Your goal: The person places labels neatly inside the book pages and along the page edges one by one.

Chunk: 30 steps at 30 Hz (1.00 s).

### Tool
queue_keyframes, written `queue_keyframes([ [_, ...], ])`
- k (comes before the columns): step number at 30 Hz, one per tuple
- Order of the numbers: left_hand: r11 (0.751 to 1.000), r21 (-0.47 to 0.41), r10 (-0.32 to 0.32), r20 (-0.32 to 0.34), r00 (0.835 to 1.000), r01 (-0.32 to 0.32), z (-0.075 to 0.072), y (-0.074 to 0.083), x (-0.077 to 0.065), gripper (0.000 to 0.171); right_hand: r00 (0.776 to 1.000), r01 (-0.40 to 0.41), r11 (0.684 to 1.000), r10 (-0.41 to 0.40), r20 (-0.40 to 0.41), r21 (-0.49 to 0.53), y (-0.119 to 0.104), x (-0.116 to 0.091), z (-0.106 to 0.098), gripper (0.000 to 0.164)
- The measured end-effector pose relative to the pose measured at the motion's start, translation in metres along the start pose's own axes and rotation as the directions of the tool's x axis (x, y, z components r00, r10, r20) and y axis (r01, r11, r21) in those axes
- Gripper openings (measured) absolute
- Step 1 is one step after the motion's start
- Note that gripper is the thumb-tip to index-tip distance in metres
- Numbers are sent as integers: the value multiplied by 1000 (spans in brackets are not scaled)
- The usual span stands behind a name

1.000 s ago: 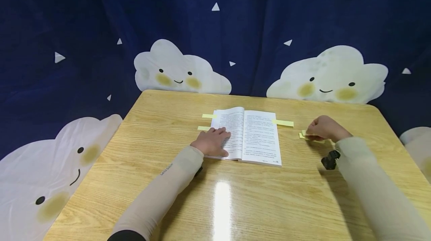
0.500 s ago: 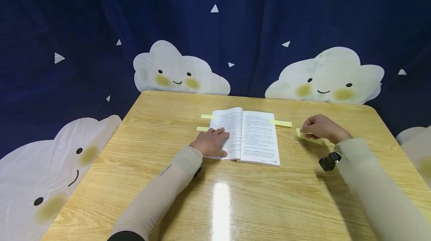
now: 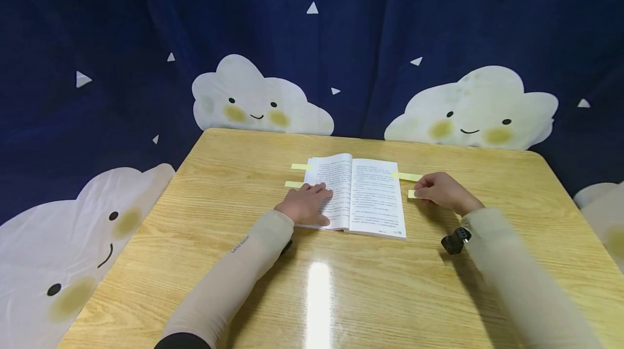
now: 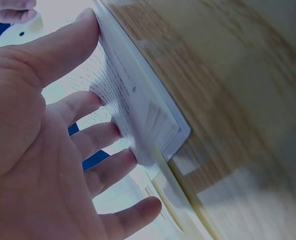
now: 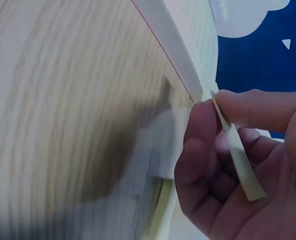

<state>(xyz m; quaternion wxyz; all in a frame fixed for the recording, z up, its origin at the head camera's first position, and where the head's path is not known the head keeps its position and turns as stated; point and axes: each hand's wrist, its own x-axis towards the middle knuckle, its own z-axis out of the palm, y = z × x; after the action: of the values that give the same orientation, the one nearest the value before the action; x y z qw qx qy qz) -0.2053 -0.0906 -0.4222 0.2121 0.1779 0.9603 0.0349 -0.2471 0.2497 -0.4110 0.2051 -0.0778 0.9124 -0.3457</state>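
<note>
An open book (image 3: 375, 197) with printed pages lies on the table. My left hand (image 3: 306, 205) rests flat on its left page with the fingers spread, and the left wrist view shows the fingertips on the paper. Just right of the book, my right hand (image 3: 446, 193) pinches a pale yellow sticky strip (image 5: 243, 165) between thumb and fingers. The strip's end (image 3: 411, 194) points towards the right page, a little apart from it in the head view. Another yellow sticky strip (image 3: 407, 176) sticks out from the right page, above the held one.
Two yellow strips stick out from the left page, an upper strip (image 3: 301, 167) and a lower strip (image 3: 293, 184). A yellow edge (image 5: 160, 207) shows on the table below my right hand. Behind the wooden table (image 3: 234, 170) hangs a dark blue curtain (image 3: 273, 24) with clouds.
My right hand has moved left towards the book, lifting the yellow strip away from the yellow piece on the table. My left hand stays on the left page.
</note>
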Motion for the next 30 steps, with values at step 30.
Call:
queue_keyframes([
  [30, 1000, -8, -5, 9, 1000, 5, -3, 2, -2, 77, 993, -73, 997, 71, 94, 19, -2, 23, 16, 21],
])
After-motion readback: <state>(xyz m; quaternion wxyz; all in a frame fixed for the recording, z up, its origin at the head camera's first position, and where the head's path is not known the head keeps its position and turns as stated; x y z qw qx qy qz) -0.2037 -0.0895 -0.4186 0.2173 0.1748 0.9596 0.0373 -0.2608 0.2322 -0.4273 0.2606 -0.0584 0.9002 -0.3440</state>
